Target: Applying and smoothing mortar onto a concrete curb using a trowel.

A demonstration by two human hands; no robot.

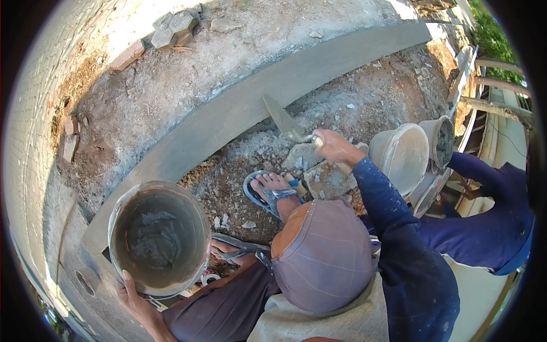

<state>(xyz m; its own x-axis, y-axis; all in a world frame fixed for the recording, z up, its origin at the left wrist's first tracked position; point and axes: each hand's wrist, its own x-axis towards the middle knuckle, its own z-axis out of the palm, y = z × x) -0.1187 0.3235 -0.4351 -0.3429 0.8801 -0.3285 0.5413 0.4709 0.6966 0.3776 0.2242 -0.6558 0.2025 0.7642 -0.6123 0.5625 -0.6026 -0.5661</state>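
My right hand (336,148) is wrapped round the handle of a pointed trowel (283,122). The trowel's blade reaches forward, and its tip lies at the near edge of a long, smooth grey mortar-topped wall (228,111). At the lower left, my left hand (135,302) grips the near side of a round bucket (202,219), thumb up along its wall and other fingers partly hidden. Wet grey mortar (156,239) fills the bottom of this tilted bucket, which rests over the near end of the wall.
Buckets (407,154) stand to the right, beside a co-worker in a dark blue top (478,228). Stone blocks (330,181) lie by my sandalled foot (273,191). Paving pieces (174,28) and bricks (128,55) lie beyond the wall. A pipe end (86,281) shows at left.
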